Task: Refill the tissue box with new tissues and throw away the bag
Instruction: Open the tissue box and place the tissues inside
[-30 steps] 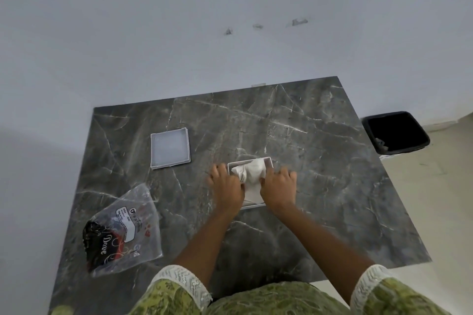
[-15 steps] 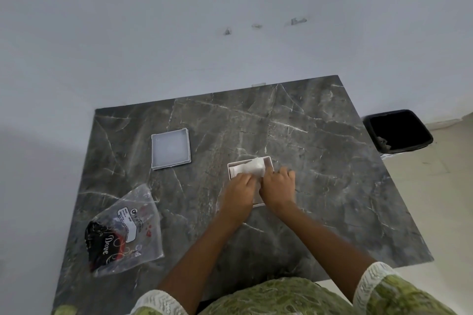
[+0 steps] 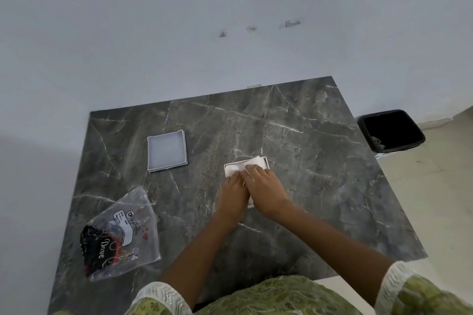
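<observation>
Both hands, the left hand (image 3: 234, 193) and right hand (image 3: 265, 188), lay flat, pressing white tissues (image 3: 252, 163) into the open tissue box (image 3: 266, 161) mid-counter (image 3: 320, 161). The bag (image 3: 122, 233) lay near the counter's left edge; the lid (image 3: 167, 150) sat apart; the bin (image 3: 391, 130) stood beyond the right edge.

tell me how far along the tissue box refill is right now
Done: the tissues are out of the plastic bag and sitting in the white box. In hand: the left hand and right hand press them flat. Left: the lid lies apart on the table, and the bag has yet to go into the black bin beside the table.
</observation>
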